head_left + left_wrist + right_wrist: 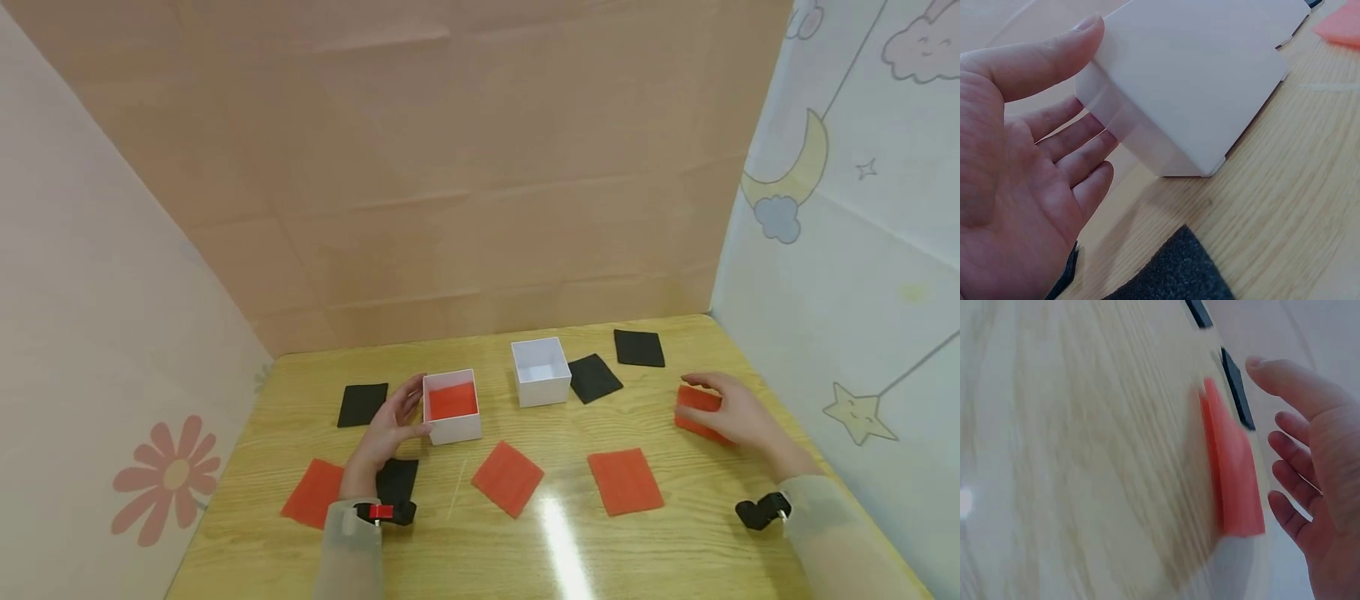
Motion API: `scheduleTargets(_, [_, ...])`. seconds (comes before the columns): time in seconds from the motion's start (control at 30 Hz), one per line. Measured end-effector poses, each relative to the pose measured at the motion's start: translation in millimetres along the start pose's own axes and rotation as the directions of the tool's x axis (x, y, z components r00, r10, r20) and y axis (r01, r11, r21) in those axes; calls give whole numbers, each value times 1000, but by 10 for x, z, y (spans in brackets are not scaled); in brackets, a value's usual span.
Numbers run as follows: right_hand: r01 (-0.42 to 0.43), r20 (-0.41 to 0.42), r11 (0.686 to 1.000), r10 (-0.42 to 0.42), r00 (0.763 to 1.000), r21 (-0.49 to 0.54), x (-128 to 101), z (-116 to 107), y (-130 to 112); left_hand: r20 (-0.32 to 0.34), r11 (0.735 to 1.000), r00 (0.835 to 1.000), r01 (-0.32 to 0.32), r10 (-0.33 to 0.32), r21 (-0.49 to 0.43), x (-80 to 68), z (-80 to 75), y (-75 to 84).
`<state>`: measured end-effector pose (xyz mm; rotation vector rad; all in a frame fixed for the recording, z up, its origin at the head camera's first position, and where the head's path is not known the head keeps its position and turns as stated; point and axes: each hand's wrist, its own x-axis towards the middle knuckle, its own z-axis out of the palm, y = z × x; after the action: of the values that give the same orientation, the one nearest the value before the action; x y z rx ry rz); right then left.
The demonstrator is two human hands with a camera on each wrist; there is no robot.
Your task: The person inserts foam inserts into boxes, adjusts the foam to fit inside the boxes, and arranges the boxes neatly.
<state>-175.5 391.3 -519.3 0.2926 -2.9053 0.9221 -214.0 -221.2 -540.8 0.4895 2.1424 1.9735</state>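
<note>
Left hand: we have the left hand [393, 423] loosely gripping the first white box [456, 430] by its left side, thumb at the near corner, fingers along the side wall, span wide
Boxed red square: the boxed red square [452, 401] sits inside that box, just right of our left-hand fingers
Right hand: we see the right hand [733, 410] part-way open, thumb and fingers curved and well apart; right wrist view shows a gap to the red, so no hold visible to us
Outer red square: the outer red square [697, 398] is right at that hand, thumb crossing in front of it in head view; double edge, we can't tell if folded or two layers
Second box: second white box [544, 392] is right of and beyond our left grip
Black: left black square [362, 405] left of left hand; wrist black square [397, 480] by left wrist; box-side black square [595, 378] and far black square [639, 348] left of and beyond right hand
Loose red: left red square [311, 493] partly behind left forearm; middle red square [507, 478] right of and nearer than left grip; right red square [626, 482] left of and nearer than right hand
</note>
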Motion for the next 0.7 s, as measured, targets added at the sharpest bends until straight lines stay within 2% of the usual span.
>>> scheduleTargets(0.1, [-37,48,999,38,998,-25,-40,-47,94,3,1000,1000,3,-3,-2,-7,-5,6])
scheduleTargets(0.3, [-44,118,994,55,991,-95,-85,-108,226,6,1000,1000,5,-5,4,-6,-10,4])
scheduleTargets(0.7, [-11,163,986,39,986,-169,-83,-120,292,15,1000,1000,-3,3,-19,6,-12,-6])
